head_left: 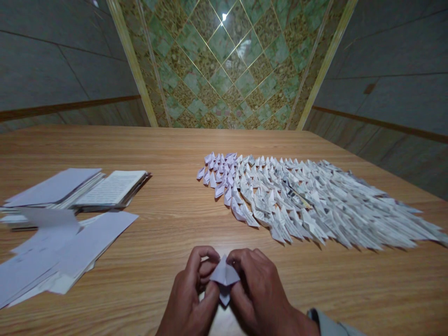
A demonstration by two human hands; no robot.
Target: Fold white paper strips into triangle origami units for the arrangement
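Observation:
My left hand and my right hand meet at the near edge of the wooden table. Between them they pinch a small folded piece of white paper; its pointed flaps show between the thumbs. Both hands have their fingers curled closed on it. Beyond them, to the right, lie several rows of folded paper boats laid flat and overlapping.
Loose white sheets lie spread at the left. Behind them sits a stack of printed pages and more paper. A tiled wall with a green and gold panel rises behind the table's far edge.

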